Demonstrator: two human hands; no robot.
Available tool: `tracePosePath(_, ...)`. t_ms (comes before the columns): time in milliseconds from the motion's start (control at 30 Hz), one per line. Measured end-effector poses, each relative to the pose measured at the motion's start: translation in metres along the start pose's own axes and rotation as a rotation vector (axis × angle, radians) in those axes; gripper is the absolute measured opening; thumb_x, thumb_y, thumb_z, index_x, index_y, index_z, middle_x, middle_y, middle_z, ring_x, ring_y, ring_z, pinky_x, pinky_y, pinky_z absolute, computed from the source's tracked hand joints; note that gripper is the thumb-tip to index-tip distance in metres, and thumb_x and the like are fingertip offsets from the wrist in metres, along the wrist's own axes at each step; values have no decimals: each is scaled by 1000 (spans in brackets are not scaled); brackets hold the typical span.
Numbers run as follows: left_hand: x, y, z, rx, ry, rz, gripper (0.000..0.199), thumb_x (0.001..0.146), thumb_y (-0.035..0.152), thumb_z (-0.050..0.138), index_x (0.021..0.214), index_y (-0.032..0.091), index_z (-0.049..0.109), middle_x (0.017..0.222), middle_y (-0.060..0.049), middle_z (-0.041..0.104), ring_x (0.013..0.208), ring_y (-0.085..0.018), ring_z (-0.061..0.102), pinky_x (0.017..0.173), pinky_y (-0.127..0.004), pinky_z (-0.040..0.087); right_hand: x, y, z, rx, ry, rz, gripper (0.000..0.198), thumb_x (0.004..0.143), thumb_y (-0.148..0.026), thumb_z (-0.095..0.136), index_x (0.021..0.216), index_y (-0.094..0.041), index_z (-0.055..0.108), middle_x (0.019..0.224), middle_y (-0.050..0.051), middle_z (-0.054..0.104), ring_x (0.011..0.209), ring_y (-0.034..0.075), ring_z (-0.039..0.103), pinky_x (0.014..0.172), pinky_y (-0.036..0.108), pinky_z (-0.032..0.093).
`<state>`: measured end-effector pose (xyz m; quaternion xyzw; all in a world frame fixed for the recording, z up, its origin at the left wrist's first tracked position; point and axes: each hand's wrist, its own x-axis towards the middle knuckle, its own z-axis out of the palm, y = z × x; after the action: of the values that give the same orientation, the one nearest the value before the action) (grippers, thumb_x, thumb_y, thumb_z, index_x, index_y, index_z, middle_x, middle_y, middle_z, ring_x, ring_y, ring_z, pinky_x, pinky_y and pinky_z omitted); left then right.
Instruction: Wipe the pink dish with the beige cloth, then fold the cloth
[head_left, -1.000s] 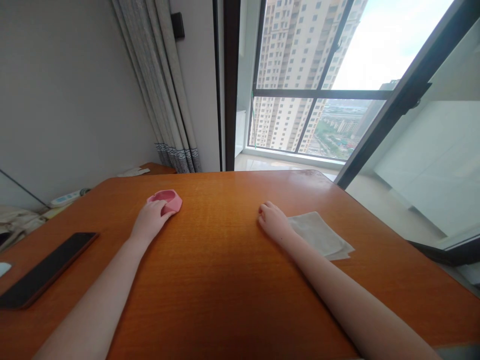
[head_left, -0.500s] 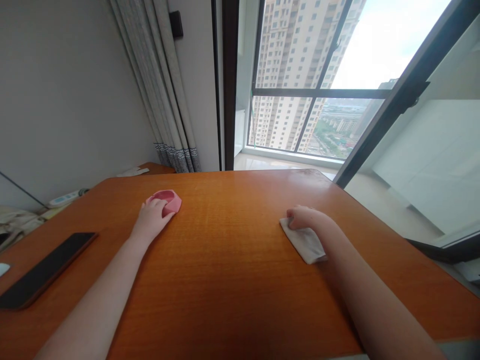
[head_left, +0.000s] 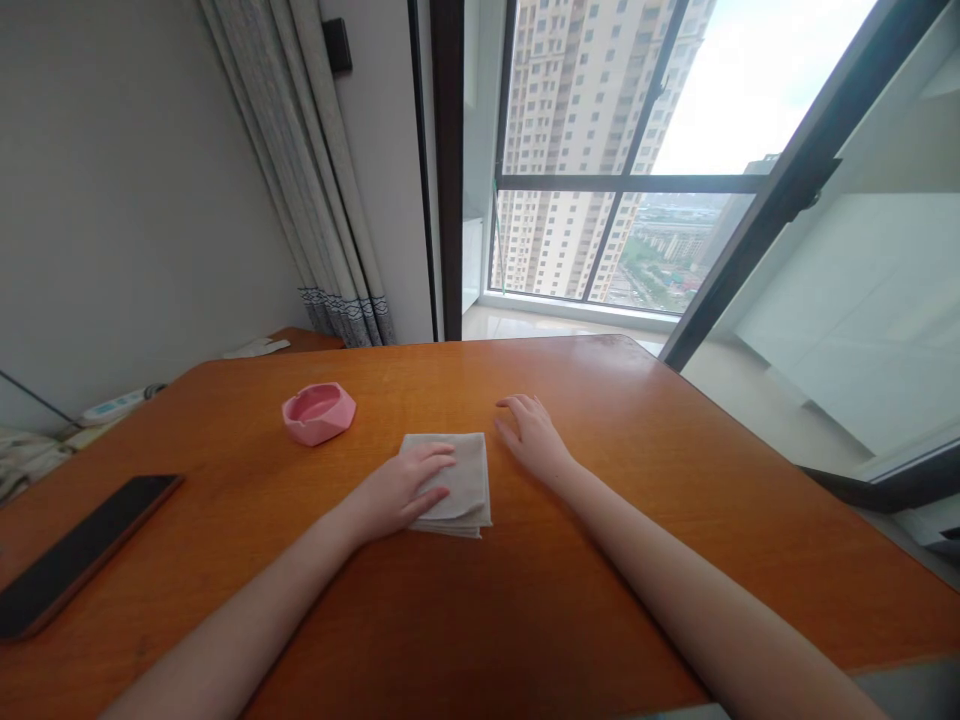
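A folded grey-white cloth (head_left: 469, 480) lies flat near the middle of the wooden table. My left hand (head_left: 409, 488) rests on the cloth's left part, with fingers stretched out and spread. To the right of the cloth, my right hand (head_left: 531, 435) is apart from it, fingers loosely spread and holding nothing. A pink faceted ashtray (head_left: 321, 425) sits beyond my left hand, toward the far left, touched by neither hand.
The wooden table (head_left: 360, 640) fills the lower view. At its left lies a long black flat object (head_left: 82, 550) with a reddish-brown edge. A white power strip (head_left: 120, 405) is past the left edge. Behind stand a grey curtain (head_left: 300, 180) and a dark-framed window (head_left: 622, 183).
My left hand has let go of the ashtray and come onto the cloth. The cloth has moved left to the table's middle. My right hand has released it and moved left.
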<state>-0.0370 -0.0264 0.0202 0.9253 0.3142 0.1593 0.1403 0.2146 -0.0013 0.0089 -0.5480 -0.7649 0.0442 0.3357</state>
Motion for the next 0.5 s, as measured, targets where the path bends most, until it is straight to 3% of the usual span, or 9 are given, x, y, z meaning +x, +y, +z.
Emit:
tracePosePath(100, -1, -6, 4, -27, -99, -14, 52, 85, 40, 51, 133, 24, 43, 146, -11, 33, 134, -26, 32, 108, -45, 30, 2, 22, 12, 4, -77, 62, 24, 88, -27, 45, 107, -16, 55, 110, 10, 58, 107, 21, 51, 96, 36, 39)
tracePosePath(267, -12, -5, -1, -1, -133, -163, 48, 79, 26, 52, 126, 22, 49, 143, -11, 37, 131, -26, 36, 107, -43, 32, 0, 28, 20, -104, -199, 8, 23, 86, -24, 49, 106, -17, 58, 113, 10, 56, 110, 20, 49, 98, 35, 36)
tracePosePath(400, -43, -4, -12, 92, -96, -307, 42, 68, 11, 43, 108, 20, 54, 128, -10, 50, 116, -23, 50, 98, -38, 40, -1, 25, 18, -140, -224, -12, 25, 87, -25, 48, 109, -18, 57, 115, 10, 55, 112, 20, 48, 99, 35, 36)
tracePosePath(500, -82, -23, -19, 168, -44, -451, 44, 65, 11, 37, 105, 19, 54, 117, -9, 57, 106, -23, 55, 94, -38, 43, -1, 24, 20, -165, -210, -17, 26, 87, -25, 46, 110, -18, 57, 115, 10, 55, 111, 20, 48, 99, 35, 35)
